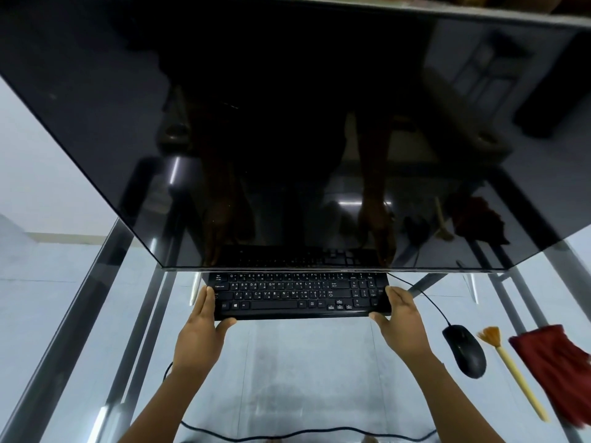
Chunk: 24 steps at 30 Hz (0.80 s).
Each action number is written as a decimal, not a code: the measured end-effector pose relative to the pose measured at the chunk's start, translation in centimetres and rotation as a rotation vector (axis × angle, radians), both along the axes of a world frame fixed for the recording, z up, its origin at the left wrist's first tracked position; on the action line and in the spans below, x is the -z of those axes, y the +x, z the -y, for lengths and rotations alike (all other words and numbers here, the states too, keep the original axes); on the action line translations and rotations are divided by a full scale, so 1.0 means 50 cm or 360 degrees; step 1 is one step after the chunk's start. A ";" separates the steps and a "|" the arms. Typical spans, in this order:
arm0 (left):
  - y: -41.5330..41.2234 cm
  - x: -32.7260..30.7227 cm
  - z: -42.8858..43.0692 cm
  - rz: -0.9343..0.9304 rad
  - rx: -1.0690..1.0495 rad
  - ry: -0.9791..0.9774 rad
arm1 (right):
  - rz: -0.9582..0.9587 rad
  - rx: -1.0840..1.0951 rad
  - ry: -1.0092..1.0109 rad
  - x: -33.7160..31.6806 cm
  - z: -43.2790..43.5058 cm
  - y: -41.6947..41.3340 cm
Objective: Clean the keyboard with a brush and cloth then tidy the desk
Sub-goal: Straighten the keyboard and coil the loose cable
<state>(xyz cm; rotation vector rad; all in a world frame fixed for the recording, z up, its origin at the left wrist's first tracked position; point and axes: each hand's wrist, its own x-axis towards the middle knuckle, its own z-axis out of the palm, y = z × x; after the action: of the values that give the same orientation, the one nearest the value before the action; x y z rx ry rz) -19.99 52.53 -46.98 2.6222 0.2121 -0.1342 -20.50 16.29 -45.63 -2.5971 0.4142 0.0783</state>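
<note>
A black keyboard (pixel 297 295) lies on the glass desk (pixel 287 372), its far rows tucked under the lower edge of a large dark monitor (pixel 271 123). My left hand (pixel 200 330) grips the keyboard's left end, thumb on the front edge and fingers along the side. My right hand (pixel 401 324) grips the right end the same way. A brush (pixel 511 369) with a pale yellow handle and orange bristles lies to the right. A red cloth (pixel 556 372) lies crumpled beside the brush.
A black wired mouse (pixel 465 350) sits between my right hand and the brush, its cable running up toward the keyboard. Metal frame bars (pixel 105 273) show under the glass. A black cable (pixel 287 434) runs along the near edge.
</note>
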 end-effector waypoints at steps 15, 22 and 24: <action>-0.039 0.033 0.128 0.0223 0.0585 0.0346 | 0.0055 0.0332 -0.0289 -0.037 0.140 -0.098; -0.031 0.035 0.216 0.0203 0.0713 0.0328 | 0.0135 0.0363 -0.0397 0.012 0.200 -0.197; -0.028 0.040 0.217 0.0188 0.0713 0.0334 | 0.0141 0.0367 -0.0381 0.023 0.202 -0.197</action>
<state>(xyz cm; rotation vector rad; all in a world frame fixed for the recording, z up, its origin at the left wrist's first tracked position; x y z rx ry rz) -21.37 41.67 -48.98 2.8335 -0.4276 -0.1124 -30.35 6.19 -46.79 -2.7509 0.7263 -0.1750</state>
